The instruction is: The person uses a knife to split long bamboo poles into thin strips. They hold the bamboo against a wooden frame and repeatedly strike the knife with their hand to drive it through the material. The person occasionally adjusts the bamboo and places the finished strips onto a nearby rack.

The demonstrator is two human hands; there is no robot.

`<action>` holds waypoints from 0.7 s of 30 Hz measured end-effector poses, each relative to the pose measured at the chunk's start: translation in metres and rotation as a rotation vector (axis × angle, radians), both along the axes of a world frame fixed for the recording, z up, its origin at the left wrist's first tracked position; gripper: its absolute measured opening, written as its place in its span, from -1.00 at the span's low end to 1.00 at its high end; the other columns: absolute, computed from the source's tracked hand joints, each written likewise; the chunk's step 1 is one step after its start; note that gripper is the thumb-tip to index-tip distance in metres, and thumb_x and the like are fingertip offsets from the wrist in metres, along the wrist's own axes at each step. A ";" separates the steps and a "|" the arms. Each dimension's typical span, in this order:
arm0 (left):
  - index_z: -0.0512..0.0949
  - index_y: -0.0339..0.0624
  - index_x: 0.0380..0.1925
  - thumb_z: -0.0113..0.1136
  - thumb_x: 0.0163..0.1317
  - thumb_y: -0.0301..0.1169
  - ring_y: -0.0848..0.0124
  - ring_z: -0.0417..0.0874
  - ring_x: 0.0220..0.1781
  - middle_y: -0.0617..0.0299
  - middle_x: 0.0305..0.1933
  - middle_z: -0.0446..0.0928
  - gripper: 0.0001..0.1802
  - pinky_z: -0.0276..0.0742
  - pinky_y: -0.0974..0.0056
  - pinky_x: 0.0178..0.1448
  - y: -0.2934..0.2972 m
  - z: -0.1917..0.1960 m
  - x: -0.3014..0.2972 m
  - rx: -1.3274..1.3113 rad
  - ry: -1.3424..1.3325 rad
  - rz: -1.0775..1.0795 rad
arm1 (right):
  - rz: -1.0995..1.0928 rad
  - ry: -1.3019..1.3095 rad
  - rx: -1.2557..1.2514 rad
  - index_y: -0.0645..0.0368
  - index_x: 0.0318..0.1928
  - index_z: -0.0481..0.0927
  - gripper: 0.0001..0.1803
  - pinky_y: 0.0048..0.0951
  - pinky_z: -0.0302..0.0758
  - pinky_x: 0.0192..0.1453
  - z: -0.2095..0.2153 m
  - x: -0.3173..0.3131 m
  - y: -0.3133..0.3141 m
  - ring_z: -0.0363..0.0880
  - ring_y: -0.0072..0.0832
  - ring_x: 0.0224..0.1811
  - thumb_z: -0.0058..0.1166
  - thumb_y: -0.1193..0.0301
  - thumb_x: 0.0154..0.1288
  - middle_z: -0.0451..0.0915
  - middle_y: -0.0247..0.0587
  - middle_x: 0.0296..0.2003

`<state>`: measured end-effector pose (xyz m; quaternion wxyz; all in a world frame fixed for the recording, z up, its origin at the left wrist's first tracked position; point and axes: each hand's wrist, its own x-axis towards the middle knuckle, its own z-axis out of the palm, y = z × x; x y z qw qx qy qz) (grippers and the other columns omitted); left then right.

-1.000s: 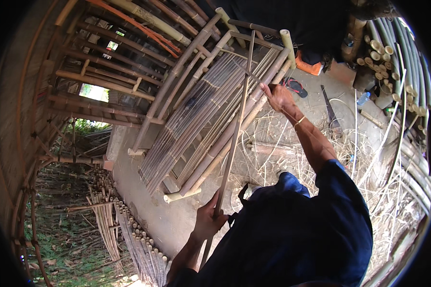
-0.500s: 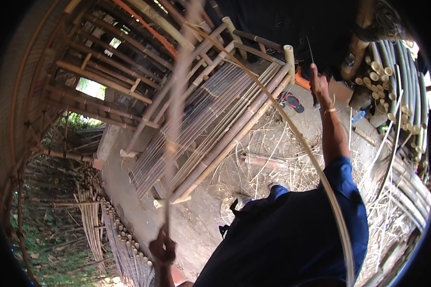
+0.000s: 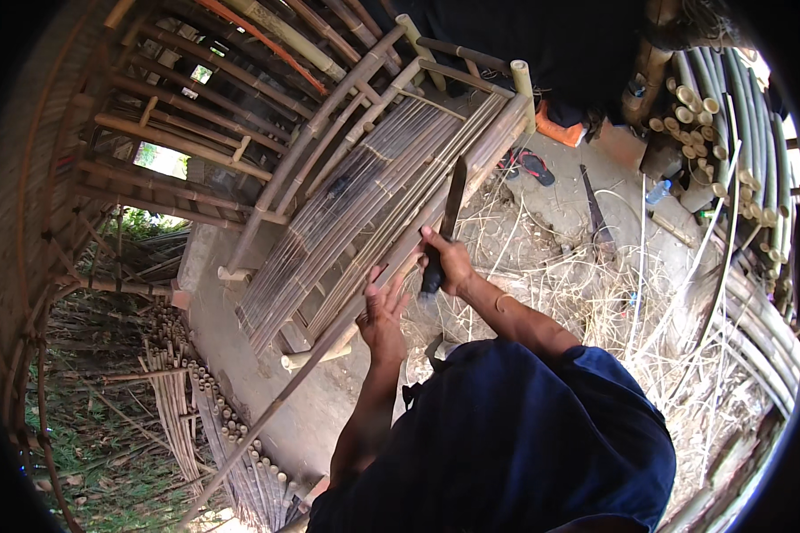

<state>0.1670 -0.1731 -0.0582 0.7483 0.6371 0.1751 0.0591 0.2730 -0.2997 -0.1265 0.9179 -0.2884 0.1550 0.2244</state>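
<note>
My right hand [image 3: 453,265] is closed around the black handle of a large knife [image 3: 455,191], its dark broad blade pointing up and away from me. A long, narrow bamboo strip [image 3: 280,398] slants from the lower left up to my hands. My left hand [image 3: 382,322] is on this strip, thumb and fingers loosely around it and partly stretched out. The two hands are close together in front of my body, the right one a little farther away. Where the strip ends beyond my right hand is hard to make out against the bamboo bench [image 3: 356,209].
Shavings and thin strips [image 3: 551,302] litter the ground at right. A long dark blade [image 3: 594,209] lies there, near sandals [image 3: 535,167] and a plastic bottle [image 3: 658,192]. Bamboo poles [image 3: 742,133] are stacked far right; cut bamboo [image 3: 231,426] stands lower left.
My right hand has come back from far out at the right, bringing the knife towards my left hand. My left hand has moved up and right; the raised bamboo strip now slants low.
</note>
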 end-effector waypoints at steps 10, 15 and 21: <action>0.16 -0.27 0.42 0.07 0.43 -0.23 0.13 0.68 -0.30 0.03 -0.26 0.59 -0.34 0.61 0.13 -0.10 0.041 0.008 0.012 0.887 0.181 -0.771 | 0.028 -0.267 -0.441 0.30 -0.35 0.60 -0.69 -0.42 0.51 -0.52 0.001 0.059 -0.051 0.52 -0.51 -0.59 0.15 0.27 0.36 0.55 -0.20 -0.59; 0.36 -0.24 0.32 0.06 0.46 -0.31 0.64 0.40 -0.69 0.41 -0.57 0.33 -0.51 0.37 0.47 -0.59 0.024 0.012 0.011 0.183 0.293 -0.669 | 0.249 -0.694 -1.554 0.38 -0.22 0.60 -0.07 -0.08 0.60 -0.41 0.001 0.054 -0.076 0.67 -0.03 -0.51 -0.28 -0.39 0.34 0.60 0.16 -0.57; 0.43 -0.19 0.29 0.31 0.31 -0.14 0.70 0.28 -0.74 0.53 -0.67 0.28 -0.37 0.17 0.49 -0.67 0.011 -0.015 0.026 0.260 0.318 -0.389 | 0.359 -1.222 -1.577 0.16 -0.18 0.65 -0.27 -0.04 0.60 -0.37 0.009 -0.050 -0.052 0.69 0.01 -0.41 -0.31 -0.25 0.44 0.67 0.04 -0.49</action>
